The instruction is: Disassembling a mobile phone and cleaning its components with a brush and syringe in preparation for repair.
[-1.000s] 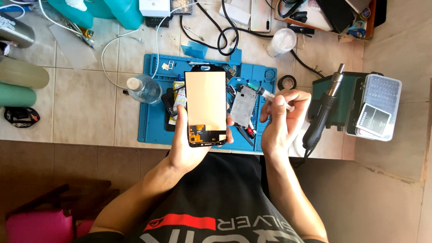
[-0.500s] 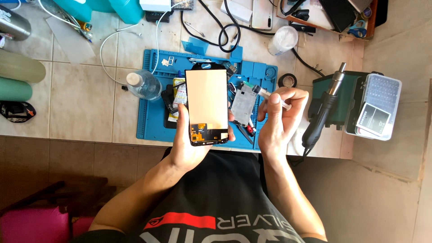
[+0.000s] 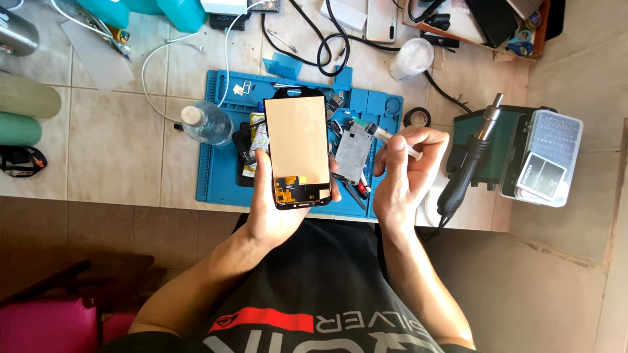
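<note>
My left hand [image 3: 273,212] grips a phone screen panel [image 3: 297,147] by its lower end, its copper-coloured back facing up with an orange flex cable at the bottom. It is held upright above the blue work mat [image 3: 222,170]. My right hand [image 3: 402,173] holds a small clear syringe [image 3: 386,136] with its tip pointing left, toward a grey phone frame [image 3: 354,151] lying on the mat just right of the panel.
A clear plastic bottle [image 3: 206,124] lies at the mat's left edge. A hot-air tool [image 3: 468,160] rests on a green station at right, beside a clear parts box [image 3: 543,157]. Black cables [image 3: 327,46], a white cup [image 3: 412,57] and a tape roll [image 3: 417,117] lie behind.
The panel and both hands hold nearly the same pose; the view shifted slightly. The syringe stays pointed at the phone frame.
</note>
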